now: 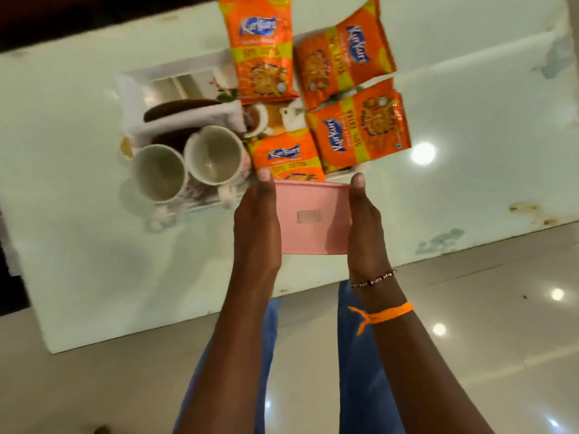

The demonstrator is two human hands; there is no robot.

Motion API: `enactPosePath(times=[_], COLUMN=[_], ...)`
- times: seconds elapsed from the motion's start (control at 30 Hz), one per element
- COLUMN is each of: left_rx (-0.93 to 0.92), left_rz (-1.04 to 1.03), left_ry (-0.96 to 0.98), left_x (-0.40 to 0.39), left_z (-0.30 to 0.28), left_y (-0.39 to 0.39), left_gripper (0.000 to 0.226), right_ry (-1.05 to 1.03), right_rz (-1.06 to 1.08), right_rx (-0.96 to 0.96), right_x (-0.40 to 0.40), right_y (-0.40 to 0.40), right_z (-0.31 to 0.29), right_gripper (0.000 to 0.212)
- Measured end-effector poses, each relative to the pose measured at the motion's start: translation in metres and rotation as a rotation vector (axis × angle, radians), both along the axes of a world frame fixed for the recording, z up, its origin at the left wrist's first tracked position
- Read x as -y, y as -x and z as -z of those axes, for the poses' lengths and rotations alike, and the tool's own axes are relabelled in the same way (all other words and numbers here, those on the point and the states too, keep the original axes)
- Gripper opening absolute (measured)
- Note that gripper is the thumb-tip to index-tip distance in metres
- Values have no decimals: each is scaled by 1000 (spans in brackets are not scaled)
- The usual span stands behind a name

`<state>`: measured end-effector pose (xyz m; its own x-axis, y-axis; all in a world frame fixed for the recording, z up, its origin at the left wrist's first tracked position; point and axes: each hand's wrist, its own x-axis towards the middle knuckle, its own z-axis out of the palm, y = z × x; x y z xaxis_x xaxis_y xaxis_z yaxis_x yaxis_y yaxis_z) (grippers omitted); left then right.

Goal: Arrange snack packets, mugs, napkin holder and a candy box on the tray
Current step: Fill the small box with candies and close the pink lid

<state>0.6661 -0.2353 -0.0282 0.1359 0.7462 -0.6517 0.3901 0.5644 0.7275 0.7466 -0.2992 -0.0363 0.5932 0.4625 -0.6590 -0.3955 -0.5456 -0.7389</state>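
Observation:
I hold a pink candy box (313,219) between my left hand (257,220) and my right hand (365,220), just at the near edge of the white tray (175,65). Several orange snack packets lie on the tray's right half, among them one at the far side (263,48) and one at the near right (360,130). Two white mugs (159,173) (214,155) stand upright at the tray's near left. Behind them the napkin holder (188,115) stands with white napkins in it.
The tray rests on a glossy white table (94,245) whose near edge runs just below my hands. Rust-coloured marks (529,213) show on the right of the tabletop. Shiny floor tiles (485,339) and my blue trousers (360,355) lie below.

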Motion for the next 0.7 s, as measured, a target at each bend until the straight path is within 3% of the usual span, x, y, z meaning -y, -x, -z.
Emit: enactPosePath(times=[0.3,0.53,0.63,0.7], left_rx=[35,50,122,188], left_rz=[-78,-143,-187,-229], left_ry=[-125,-84,-80,-95], left_x=[-20,-20,-32,-48], left_z=[-13,8,5,2], left_y=[75,88,88,87], left_gripper=[38,31,31,30], right_ry=[-120,-131,-154,-178], right_rz=[-35,-164,-182,-173], right_rx=[146,155,184,219], right_x=[-36,-43,-56,-71], right_y=[70,69,62,57], right_z=[-6,13,9,2], right_gripper=[37,38,26,33])
